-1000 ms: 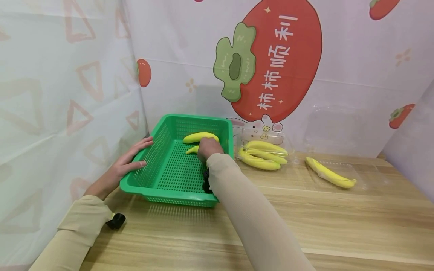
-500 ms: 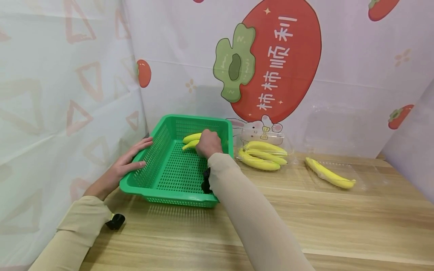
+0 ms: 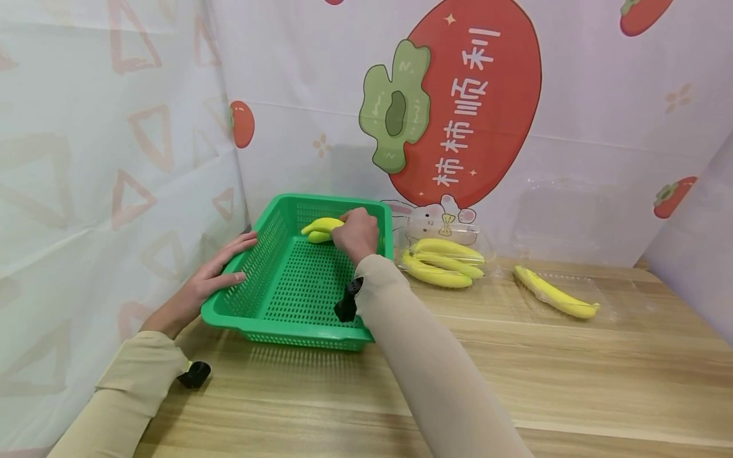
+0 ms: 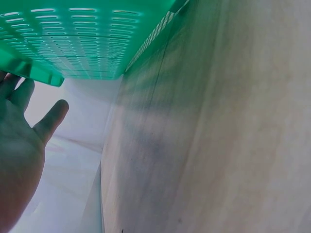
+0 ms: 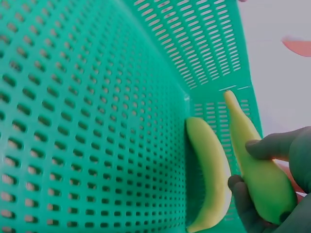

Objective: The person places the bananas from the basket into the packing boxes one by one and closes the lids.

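Note:
A green perforated plastic basket [image 3: 286, 333] sits on the table at the left. My right hand [image 3: 359, 235] reaches over its far right part and pinches a yellow banana [image 5: 250, 160] between thumb and fingers, stem end pointing away from the hand. Below the held banana, another banana [image 5: 211, 174] lies on the basket floor along the far wall. My left hand [image 3: 213, 275] rests at the basket's left rim, thumb and fingers stretched out. In the left wrist view its fingertips meet the rim's outer side and the thumb stands apart from it.
Right of the basket, several bananas [image 3: 441, 262] sit in a clear plastic clamshell. Farther right, a single banana [image 3: 555, 294] lies in an open clear clamshell [image 3: 615, 299] on the wooden table [image 3: 572, 388]. A printed cloth [image 3: 321, 114] hangs behind.
My right hand has lifted the nearer banana and carried it away from me, over the one by the far wall. The left hand and basket stay nearly still.

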Tool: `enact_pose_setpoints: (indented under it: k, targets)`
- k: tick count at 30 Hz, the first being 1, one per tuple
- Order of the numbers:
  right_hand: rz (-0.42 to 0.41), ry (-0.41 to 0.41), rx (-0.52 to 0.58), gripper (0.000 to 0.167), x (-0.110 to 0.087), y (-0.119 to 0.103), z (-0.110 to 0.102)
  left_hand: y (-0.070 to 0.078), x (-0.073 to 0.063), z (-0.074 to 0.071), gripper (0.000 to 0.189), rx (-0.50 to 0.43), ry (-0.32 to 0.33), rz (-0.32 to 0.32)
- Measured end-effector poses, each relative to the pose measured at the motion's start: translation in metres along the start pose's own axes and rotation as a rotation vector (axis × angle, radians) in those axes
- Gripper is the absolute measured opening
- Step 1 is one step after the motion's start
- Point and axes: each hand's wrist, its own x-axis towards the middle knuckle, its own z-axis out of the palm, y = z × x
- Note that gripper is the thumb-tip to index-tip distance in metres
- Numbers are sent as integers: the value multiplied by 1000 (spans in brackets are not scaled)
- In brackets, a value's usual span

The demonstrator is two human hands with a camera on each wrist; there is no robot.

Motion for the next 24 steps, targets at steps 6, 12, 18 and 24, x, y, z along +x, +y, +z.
enact_pose_setpoints:
  k: [6,12,18,24]
  targets:
    - [-17,31,131,42,1,1,-2,0,0,-1,59,4,-4,-7]
    - [-52,48,192,44,3,1,-3,1,0,-1,60,1,-8,-20]
    - [-60,63,252,45,4,-1,-2,0,0,-2,60,-3,-7,-24]
    - [-65,74,286,44,5,-1,-2,0,0,-2,60,-9,-5,-28]
